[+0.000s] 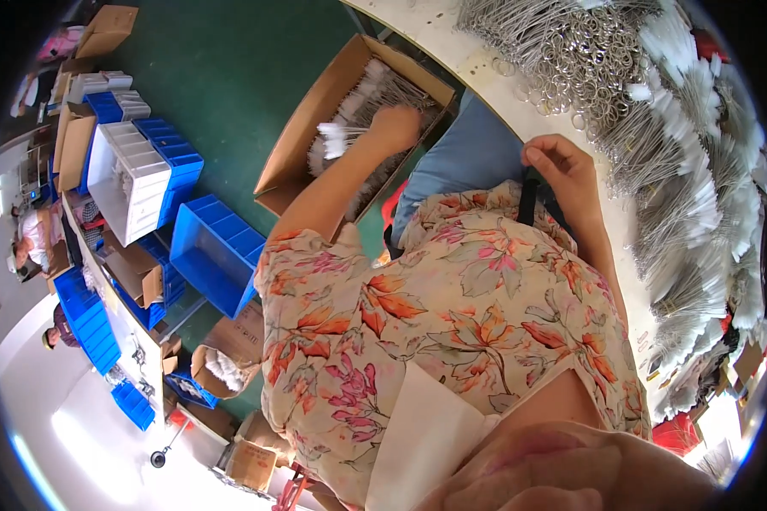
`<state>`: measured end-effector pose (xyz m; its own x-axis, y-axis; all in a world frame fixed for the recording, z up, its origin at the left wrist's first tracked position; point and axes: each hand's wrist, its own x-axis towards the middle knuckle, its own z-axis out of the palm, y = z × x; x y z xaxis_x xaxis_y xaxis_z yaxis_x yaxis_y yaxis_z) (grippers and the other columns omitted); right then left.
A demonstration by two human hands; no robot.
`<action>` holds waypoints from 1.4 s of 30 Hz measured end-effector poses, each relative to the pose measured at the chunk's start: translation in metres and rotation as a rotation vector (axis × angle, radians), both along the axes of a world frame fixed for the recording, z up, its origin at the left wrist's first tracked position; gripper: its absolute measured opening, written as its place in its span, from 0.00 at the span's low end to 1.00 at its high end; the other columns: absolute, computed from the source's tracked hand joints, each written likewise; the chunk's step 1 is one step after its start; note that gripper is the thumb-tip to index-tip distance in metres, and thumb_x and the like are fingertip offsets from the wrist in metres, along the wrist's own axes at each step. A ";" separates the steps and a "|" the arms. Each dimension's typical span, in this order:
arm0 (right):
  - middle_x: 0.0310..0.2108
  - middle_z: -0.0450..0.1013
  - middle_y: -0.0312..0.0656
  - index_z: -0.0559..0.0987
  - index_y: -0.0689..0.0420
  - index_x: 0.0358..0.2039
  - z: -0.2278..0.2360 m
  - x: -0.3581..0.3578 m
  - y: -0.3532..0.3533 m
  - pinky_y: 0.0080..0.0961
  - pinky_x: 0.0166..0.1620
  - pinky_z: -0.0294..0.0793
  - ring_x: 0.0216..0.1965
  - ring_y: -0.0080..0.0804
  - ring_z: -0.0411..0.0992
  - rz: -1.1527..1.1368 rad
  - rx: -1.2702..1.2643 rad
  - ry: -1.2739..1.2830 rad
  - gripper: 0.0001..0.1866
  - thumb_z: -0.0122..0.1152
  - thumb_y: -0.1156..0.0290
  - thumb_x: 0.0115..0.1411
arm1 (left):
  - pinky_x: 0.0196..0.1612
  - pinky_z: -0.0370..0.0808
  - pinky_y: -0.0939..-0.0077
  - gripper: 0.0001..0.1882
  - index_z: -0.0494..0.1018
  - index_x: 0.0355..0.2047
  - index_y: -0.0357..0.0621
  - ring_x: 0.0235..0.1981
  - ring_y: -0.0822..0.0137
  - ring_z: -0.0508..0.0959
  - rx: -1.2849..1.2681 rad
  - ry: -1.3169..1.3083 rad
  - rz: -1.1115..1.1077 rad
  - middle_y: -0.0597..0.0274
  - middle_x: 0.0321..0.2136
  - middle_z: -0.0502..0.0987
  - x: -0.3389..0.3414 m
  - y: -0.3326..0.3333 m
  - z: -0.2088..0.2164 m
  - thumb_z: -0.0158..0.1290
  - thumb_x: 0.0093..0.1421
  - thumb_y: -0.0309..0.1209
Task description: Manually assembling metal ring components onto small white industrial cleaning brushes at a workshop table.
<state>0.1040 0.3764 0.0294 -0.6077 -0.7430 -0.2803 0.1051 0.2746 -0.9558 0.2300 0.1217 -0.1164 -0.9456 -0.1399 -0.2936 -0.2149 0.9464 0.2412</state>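
Observation:
My left hand (396, 129) reaches down into an open cardboard box (302, 115) beside my lap. Its fingers are closed on a bunch of wire brushes (339, 136) with white bristles, and more of the same brushes lie beneath in the box. By the table edge, over my lap, hangs my right hand (562, 166). Its thumb and fingertips are curled together; whatever they hold, if anything, is too small to make out. On the table (605, 221) to the right is a large heap of wire brushes (673, 162), their looped wire ends (584, 77) piled at the far side.
Blue crates (217, 251) and a white crate (128, 183) stand at the left over the green floor (213, 51). Further cardboard boxes (251, 464) sit at the lower left. A person (60, 330) is by another worktable (128, 319) at the far left.

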 end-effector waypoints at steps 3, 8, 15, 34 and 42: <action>0.28 0.73 0.34 0.76 0.63 0.34 0.009 -0.004 0.009 0.15 0.38 0.67 0.32 0.18 0.69 -0.054 0.055 0.001 0.07 0.57 0.72 0.58 | 0.41 0.73 0.58 0.10 0.74 0.31 0.41 0.35 0.50 0.77 0.028 -0.243 0.031 0.53 0.29 0.77 -0.003 -0.002 -0.051 0.49 0.48 0.29; 0.28 0.73 0.34 0.76 0.62 0.34 0.003 -0.005 0.000 0.15 0.38 0.67 0.32 0.18 0.69 -0.038 0.073 -0.007 0.07 0.57 0.73 0.57 | 0.46 0.68 0.53 0.13 0.77 0.36 0.44 0.37 0.53 0.78 -0.198 -0.098 -0.112 0.47 0.32 0.78 0.079 -0.015 -0.178 0.49 0.51 0.30; 0.28 0.73 0.33 0.77 0.62 0.33 0.008 -0.014 -0.006 0.16 0.38 0.68 0.32 0.18 0.69 0.028 0.012 -0.030 0.06 0.58 0.74 0.56 | 0.41 0.73 0.58 0.25 0.70 0.47 0.39 0.40 0.55 0.77 0.547 -0.547 0.139 0.52 0.42 0.76 0.009 -0.047 -0.088 0.56 0.50 0.37; 0.29 0.74 0.35 0.77 0.63 0.33 0.105 -0.113 0.130 0.18 0.38 0.70 0.32 0.17 0.69 -0.509 -0.133 0.198 0.06 0.59 0.75 0.56 | 0.42 0.73 0.58 0.18 0.75 0.41 0.47 0.39 0.51 0.77 -0.436 0.561 0.038 0.53 0.39 0.77 -0.470 -0.134 0.226 0.52 0.54 0.43; 0.24 0.75 0.38 0.77 0.60 0.32 0.134 -0.215 0.183 0.21 0.34 0.72 0.27 0.23 0.72 -0.546 0.267 0.759 0.07 0.58 0.70 0.55 | 0.40 0.74 0.55 0.15 0.73 0.36 0.43 0.40 0.50 0.77 -0.594 0.467 0.245 0.49 0.36 0.77 -0.465 -0.092 0.248 0.46 0.57 0.40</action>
<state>-0.1114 0.5597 0.1631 -0.9386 -0.2737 0.2101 -0.3362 0.5886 -0.7352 -0.2348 0.0293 0.1317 -0.8748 -0.3686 0.3145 -0.4345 0.8840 -0.1726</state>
